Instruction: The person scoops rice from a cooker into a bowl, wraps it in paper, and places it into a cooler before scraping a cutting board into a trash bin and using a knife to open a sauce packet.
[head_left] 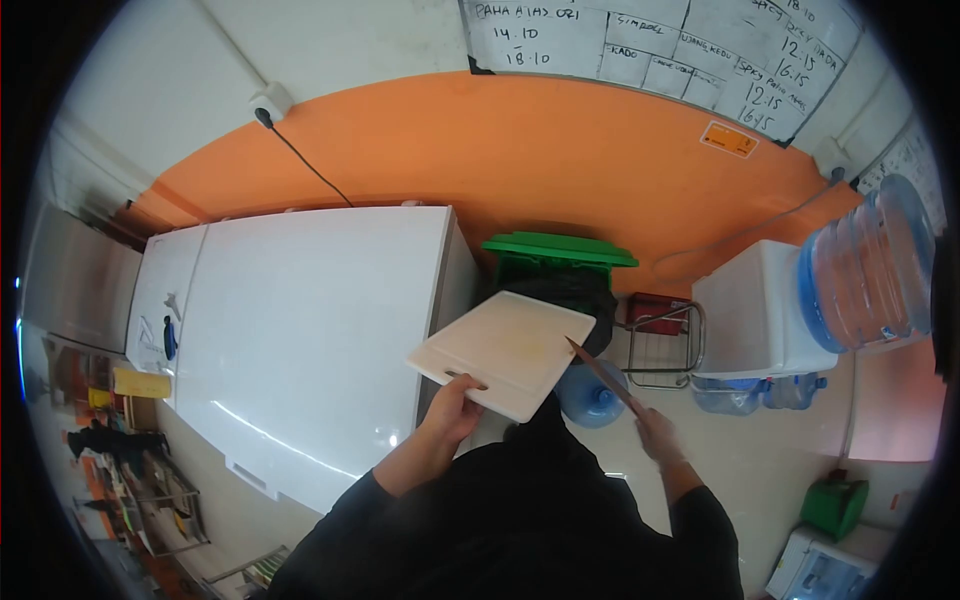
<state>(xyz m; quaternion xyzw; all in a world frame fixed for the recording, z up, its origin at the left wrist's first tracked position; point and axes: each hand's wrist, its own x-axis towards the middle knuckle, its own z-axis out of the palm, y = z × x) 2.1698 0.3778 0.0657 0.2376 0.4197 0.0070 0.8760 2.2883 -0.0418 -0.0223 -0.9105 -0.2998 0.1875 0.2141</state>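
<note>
In the head view a white cutting board point(510, 345) is held up in front of me, tilted, with faint yellowish stains on its face. My left hand point(455, 408) grips its near edge at the handle slot, thumb on top. A knife point(605, 376) is in my right hand point(657, 436), the fingers closed round its handle. Its blade points up and left, and the tip overlaps the board's right edge in this view. Behind the board stands a green bin point(560, 246) with a black bag point(575, 300) over its rim.
A large white chest freezer point(310, 320) fills the left side. To the right are a blue water jug point(592, 397) on the floor, a metal rack point(665, 345), and a dispenser point(750, 310) topped by a big bottle point(865, 265). A whiteboard point(650, 50) hangs on the wall.
</note>
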